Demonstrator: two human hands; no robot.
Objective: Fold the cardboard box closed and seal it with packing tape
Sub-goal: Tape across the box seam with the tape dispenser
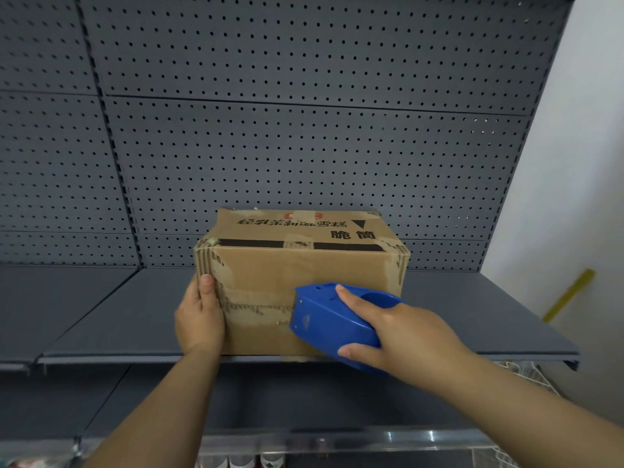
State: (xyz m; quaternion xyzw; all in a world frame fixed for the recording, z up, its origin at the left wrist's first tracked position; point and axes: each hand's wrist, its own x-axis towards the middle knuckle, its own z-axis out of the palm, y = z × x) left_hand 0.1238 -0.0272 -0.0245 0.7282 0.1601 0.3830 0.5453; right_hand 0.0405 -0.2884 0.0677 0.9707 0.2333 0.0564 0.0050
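A worn brown cardboard box point(290, 265) with black printed characters stands closed on the grey shelf point(472, 315). Old clear tape runs across its top and front face. My left hand point(199, 315) presses flat against the box's front left corner, thumb up along the edge. My right hand point(395, 336) grips a blue plastic tape dispenser point(324, 319), whose front end touches the box's front face at mid height, on the torn tape line.
A grey pegboard wall point(304, 130) rises behind the box. A lower shelf point(304, 400) sits below, with bottle tops at the bottom edge. A white wall with a yellow strip point(570, 295) is on the right; a white wire basket point(526, 376) is beneath it.
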